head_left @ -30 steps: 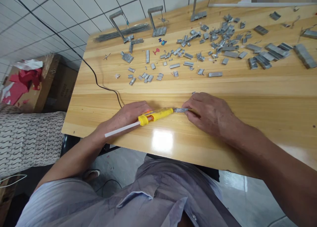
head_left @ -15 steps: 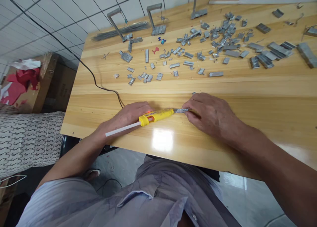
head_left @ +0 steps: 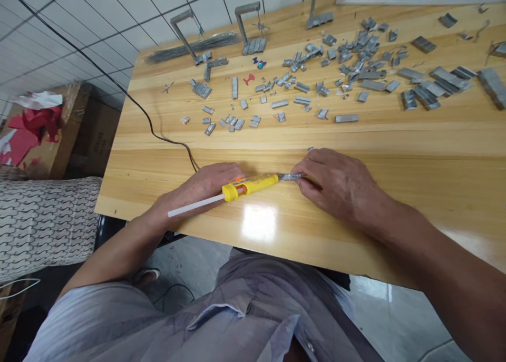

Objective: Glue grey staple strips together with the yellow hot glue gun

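My left hand (head_left: 209,183) is closed round a yellow hot glue gun (head_left: 256,185), its fingers mostly hidden under it. A white glue stick (head_left: 193,206) juts from the gun's back end, and a red light glows on its side. The nozzle points right and meets a small grey metal piece (head_left: 291,177). Pinched round the far end of that piece is my right hand (head_left: 332,180), with its fingertips partly hidden. Just beyond the right knuckles, a tiny grey bit (head_left: 310,148) lies on the wooden table (head_left: 245,148).
Many small grey metal pieces (head_left: 359,51) lie scattered over the table's far side. Angled metal frames (head_left: 247,9) stand along the back beside a bundle of thin rods (head_left: 193,48). A black cord (head_left: 146,114) crosses the left side. A cardboard box (head_left: 65,140) stands at left.
The view has shifted very slightly. Both hands, the glue gun and the metal piece hold the same positions.
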Available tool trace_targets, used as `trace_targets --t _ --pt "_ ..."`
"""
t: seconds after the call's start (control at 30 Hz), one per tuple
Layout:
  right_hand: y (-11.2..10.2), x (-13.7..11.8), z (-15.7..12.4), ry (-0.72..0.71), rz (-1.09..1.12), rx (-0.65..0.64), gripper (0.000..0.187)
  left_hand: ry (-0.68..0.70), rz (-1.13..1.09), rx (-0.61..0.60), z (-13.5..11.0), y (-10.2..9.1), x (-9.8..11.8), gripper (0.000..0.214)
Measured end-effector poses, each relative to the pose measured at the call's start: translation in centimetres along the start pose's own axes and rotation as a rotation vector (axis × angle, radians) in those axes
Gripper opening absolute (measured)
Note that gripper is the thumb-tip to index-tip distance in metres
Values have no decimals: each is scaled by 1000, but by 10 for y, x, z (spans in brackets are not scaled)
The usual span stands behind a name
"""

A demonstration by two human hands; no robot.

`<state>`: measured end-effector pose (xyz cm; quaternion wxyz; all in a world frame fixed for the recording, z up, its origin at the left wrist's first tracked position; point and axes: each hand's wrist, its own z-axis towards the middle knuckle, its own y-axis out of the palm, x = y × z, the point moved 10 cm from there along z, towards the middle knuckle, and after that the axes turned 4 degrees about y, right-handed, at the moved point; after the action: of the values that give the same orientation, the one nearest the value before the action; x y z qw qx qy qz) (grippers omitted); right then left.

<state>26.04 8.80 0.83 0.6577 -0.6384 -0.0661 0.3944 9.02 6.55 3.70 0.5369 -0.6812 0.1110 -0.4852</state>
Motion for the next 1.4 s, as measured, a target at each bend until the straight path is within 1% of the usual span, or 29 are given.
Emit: trace_targets --t 0.17,0.4,0.57,0.67,0.73,0.87,1.0,1.2,1.4 --pt "1 1 0 6 1 -4 21 19 -9 3 0 0 1 27" --pt "1 1 0 -6 -8 3 21 24 6 -24 1 1 3 28" --pt "-1 1 0 -4 -6 5 21 17 -10 -38 2 -1 2 33" --pt "-2 0 0 5 -14 12 22 23 -15 -54 4 -1 -2 39" --pt "-2 1 0 19 -14 11 21 34 -13 -61 6 -2 -5 43" --pt "-5 4 1 57 -28 13 20 99 13 -61 11 -3 -7 43" --pt "-8 6 4 73 -58 -23 21 114 37 -89 20 -2 -10 45" --pt "-10 8 10 62 -83 -64 21 146 65 -74 27 -3 -12 47" --pt "-10 13 11 44 -51 -31 19 173 42 -3 19 -5 -15 46"
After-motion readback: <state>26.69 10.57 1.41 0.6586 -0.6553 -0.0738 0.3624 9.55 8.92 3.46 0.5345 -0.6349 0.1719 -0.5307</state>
